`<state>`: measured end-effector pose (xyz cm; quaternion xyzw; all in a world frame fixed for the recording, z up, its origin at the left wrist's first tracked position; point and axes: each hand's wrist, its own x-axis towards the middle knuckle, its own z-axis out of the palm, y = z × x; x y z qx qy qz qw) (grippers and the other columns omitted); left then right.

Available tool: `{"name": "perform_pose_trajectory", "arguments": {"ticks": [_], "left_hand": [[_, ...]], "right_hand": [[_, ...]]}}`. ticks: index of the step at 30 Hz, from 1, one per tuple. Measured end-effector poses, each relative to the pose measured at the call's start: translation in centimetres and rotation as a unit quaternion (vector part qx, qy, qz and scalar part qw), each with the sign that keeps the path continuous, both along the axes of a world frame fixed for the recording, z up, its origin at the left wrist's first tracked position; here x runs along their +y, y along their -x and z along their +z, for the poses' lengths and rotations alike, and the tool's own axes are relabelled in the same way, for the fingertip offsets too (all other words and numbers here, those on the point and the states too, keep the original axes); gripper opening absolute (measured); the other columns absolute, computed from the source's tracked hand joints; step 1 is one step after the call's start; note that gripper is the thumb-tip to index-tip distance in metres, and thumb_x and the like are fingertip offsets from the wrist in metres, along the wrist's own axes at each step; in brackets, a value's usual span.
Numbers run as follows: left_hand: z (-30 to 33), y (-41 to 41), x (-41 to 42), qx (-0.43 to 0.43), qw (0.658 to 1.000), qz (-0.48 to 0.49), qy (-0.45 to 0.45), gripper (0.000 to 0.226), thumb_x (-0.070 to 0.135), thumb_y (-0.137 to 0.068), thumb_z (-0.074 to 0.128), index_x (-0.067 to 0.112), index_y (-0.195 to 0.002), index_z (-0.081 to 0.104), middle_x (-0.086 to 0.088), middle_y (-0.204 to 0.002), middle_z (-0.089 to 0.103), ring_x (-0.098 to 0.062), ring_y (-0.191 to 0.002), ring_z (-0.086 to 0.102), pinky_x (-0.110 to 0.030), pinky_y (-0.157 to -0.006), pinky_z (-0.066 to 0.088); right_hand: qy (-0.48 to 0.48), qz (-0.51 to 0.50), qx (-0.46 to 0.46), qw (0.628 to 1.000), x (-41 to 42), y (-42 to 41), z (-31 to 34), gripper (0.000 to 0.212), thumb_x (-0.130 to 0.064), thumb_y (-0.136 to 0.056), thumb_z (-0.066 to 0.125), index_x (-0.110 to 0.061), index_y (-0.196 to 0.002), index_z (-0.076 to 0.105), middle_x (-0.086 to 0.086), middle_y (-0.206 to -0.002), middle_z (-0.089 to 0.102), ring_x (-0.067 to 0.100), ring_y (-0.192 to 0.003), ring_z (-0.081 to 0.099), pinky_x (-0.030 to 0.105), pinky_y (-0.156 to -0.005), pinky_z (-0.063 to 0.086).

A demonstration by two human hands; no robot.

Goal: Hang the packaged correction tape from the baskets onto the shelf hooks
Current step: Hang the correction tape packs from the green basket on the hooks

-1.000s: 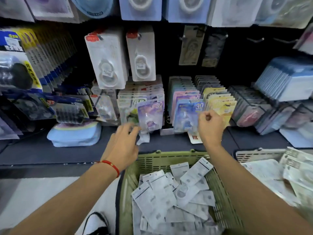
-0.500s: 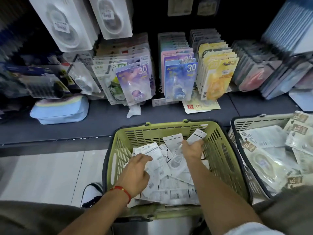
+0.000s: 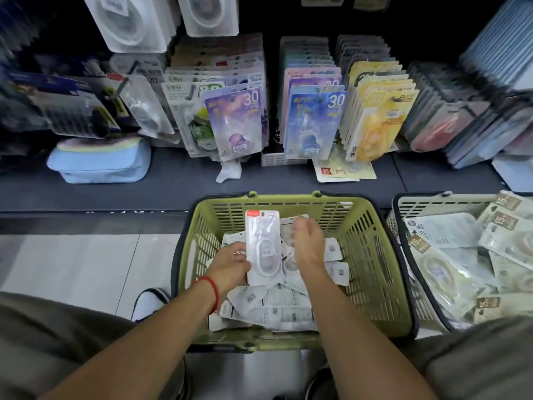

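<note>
Green plastic basket (image 3: pixel 372 255) at lower centre of the frame, heaped with white correction-tape packets (image 3: pixel 274 307) lying mostly back side up. One white packet (image 3: pixel 263 249) lifted upright above the heap, printed front facing up, hang-hole end toward the shelf. Left hand (image 3: pixel 230 268) gripping that packet, fingers curled round its lower left edge. Right hand (image 3: pixel 308 243) just beside it over the pile, motion-blurred; fingers loosely spread, apparently holding nothing, though hard to say for sure. Second, pale basket (image 3: pixel 403 209) at right edge with larger packets. Hanging rows of coloured carded tape (image 3: pixel 314 122) across upper centre, with white packs (image 3: pixel 212 15) above them at top centre.

Likely trouble from here: a slick film sleeve slipping out of a one-edge grip during the lift; a neighbouring packet dragged up and dropped over the rim; the small hang hole missing the hook tip, or the packet landing on the wrong row among the crowded look-alike cards.
</note>
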<state>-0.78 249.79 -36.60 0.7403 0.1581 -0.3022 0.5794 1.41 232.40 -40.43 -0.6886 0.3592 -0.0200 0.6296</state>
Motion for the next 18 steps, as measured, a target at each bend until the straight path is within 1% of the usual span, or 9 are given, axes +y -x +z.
{"name": "perform_pose_trajectory", "arguments": {"ticks": [2, 4, 7, 9, 12, 13, 14, 16, 18], "left_hand": [[-0.2, -0.1, 1.0, -0.005, 1.000, 0.009, -0.004, 0.033, -0.012, -0.094, 0.061, 0.010, -0.117, 0.069, -0.020, -0.113, 0.075, -0.035, -0.104, 0.073, -0.054, -0.093, 0.061], [-0.4, -0.2, 1.8, -0.003, 1.000, 0.015, -0.004, 0.032, -0.007, -0.094, 0.064, 0.015, -0.117, 0.069, -0.015, -0.111, 0.077, -0.033, -0.102, 0.074, -0.051, -0.094, 0.061], [-0.8, -0.2, 2.9, -0.005, 1.000, 0.026, -0.010, 0.029, -0.001, -0.100, 0.055, 0.019, -0.117, 0.068, -0.011, -0.107, 0.077, -0.028, -0.097, 0.074, -0.050, -0.093, 0.061], [-0.9, -0.3, 3.3, -0.027, 0.998, 0.046, -0.031, 0.025, 0.006, -0.102, 0.052, 0.025, -0.109, 0.068, -0.007, -0.104, 0.076, -0.027, -0.094, 0.071, -0.049, -0.090, 0.059], [-0.6, -0.6, 3.3, -0.074, 0.993, 0.067, -0.070, 0.021, 0.015, -0.106, 0.048, 0.031, -0.103, 0.061, -0.003, -0.098, 0.071, -0.019, -0.082, 0.065, -0.033, -0.067, 0.051], [-0.6, -0.7, 3.2, -0.087, 0.991, 0.064, -0.077, 0.021, 0.016, -0.107, 0.046, 0.032, -0.103, 0.059, -0.006, -0.098, 0.070, -0.019, -0.079, 0.063, -0.031, -0.063, 0.048], [-0.6, -0.6, 2.9, -0.096, 0.991, 0.054, -0.074, 0.021, 0.017, -0.108, 0.044, 0.033, -0.106, 0.058, -0.012, -0.102, 0.070, -0.023, -0.080, 0.064, -0.032, -0.064, 0.050], [-0.6, -0.3, 2.0, -0.093, 0.994, 0.041, -0.036, 0.022, 0.020, -0.110, 0.042, 0.033, -0.114, 0.058, -0.019, -0.115, 0.070, -0.038, -0.096, 0.069, -0.044, -0.076, 0.058], [-0.2, 0.1, 1.2, -0.075, 0.996, 0.055, 0.012, 0.021, 0.024, -0.112, 0.042, 0.037, -0.116, 0.057, -0.009, -0.120, 0.068, -0.032, -0.105, 0.068, -0.044, -0.079, 0.060]], "right_hand": [[0.138, -0.020, 0.047, 0.989, -1.6, -0.6, -1.4, 0.026, -0.022, -0.104, 0.060, -0.010, -0.127, 0.059, 0.014, -0.126, 0.065, 0.036, -0.117, 0.064, 0.038, -0.091, 0.050], [0.223, 0.046, 0.078, 0.971, -2.6, -1.2, -3.0, 0.038, -0.016, -0.102, 0.064, -0.006, -0.137, 0.056, 0.016, -0.139, 0.055, 0.036, -0.129, 0.055, 0.042, -0.102, 0.048], [0.287, 0.124, 0.089, 0.946, -2.5, -1.6, -4.3, 0.025, -0.017, -0.099, 0.069, -0.011, -0.123, 0.065, 0.012, -0.128, 0.061, 0.033, -0.124, 0.056, 0.043, -0.103, 0.047], [0.327, 0.139, 0.054, 0.933, -2.3, -1.1, -4.6, 0.016, -0.018, -0.099, 0.069, -0.010, -0.113, 0.067, 0.010, -0.115, 0.067, 0.032, -0.113, 0.059, 0.042, -0.094, 0.048], [0.309, 0.135, -0.039, 0.941, -1.7, 0.0, -3.1, 0.011, -0.021, -0.100, 0.064, -0.015, -0.100, 0.055, 0.003, -0.088, 0.063, 0.025, -0.080, 0.059, 0.032, -0.065, 0.041], [0.304, 0.137, -0.059, 0.941, -1.1, 0.2, -2.3, 0.014, -0.022, -0.100, 0.063, -0.017, -0.096, 0.051, -0.001, -0.079, 0.060, 0.019, -0.069, 0.056, 0.031, -0.058, 0.038], [0.292, 0.142, -0.074, 0.943, -0.3, 0.4, -1.3, 0.017, -0.022, -0.099, 0.064, -0.019, -0.092, 0.049, -0.004, -0.074, 0.058, 0.013, -0.063, 0.054, 0.029, -0.054, 0.038], [0.212, 0.159, -0.093, 0.960, 1.7, 0.7, 0.4, 0.021, -0.027, -0.099, 0.067, -0.021, -0.088, 0.051, -0.004, -0.078, 0.063, 0.009, -0.067, 0.057, 0.027, -0.059, 0.045], [0.093, 0.179, -0.085, 0.976, 3.7, 1.1, 1.5, 0.020, -0.038, -0.100, 0.068, -0.020, -0.094, 0.062, -0.001, -0.095, 0.071, 0.016, -0.085, 0.068, 0.031, -0.077, 0.056]]}}
